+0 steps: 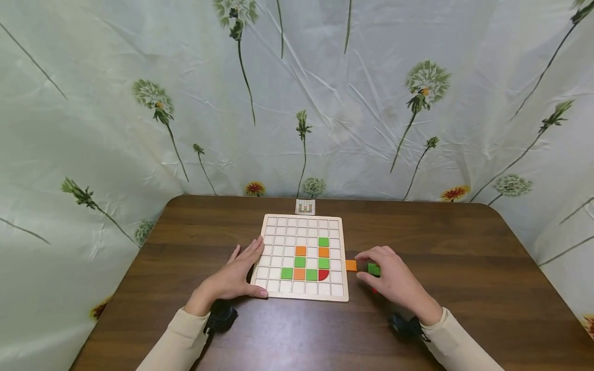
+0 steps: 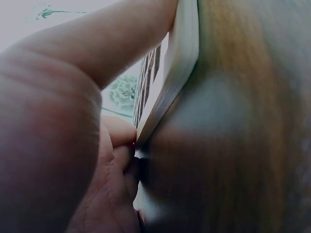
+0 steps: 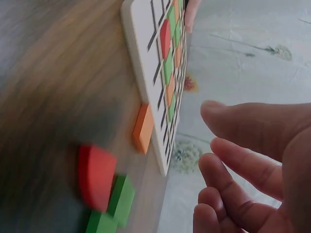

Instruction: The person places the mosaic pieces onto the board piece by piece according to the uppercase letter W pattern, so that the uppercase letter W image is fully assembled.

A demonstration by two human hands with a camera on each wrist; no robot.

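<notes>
Right hand hovers over the loose tiles just right of the board, fingers loosely bent and, in the wrist view, parted and holding nothing, so no grasp yet. Under it sit a green tile and a red tile, the red one lying partly across green pieces. An orange tile lies closer in, touching the board's right edge.

Left hand is flat along the board's left edge, thumb at the near corner, fingers straight. It braces the board, gripping nothing.

On the grid itself: green, orange and one red quarter-round tile already seated, filling a patch in the lower middle. A small pattern card stands past the far edge, on the brown table.

For a clean pick, I'd say pinch one tile by its side edges with thumb and forefinger, lifting straight up so the neighbours don't scatter. The red one rides on top, so it should come away first if wanted. Keep that left palm pressing steady, since a nudged board could unseat the tiles.
</notes>
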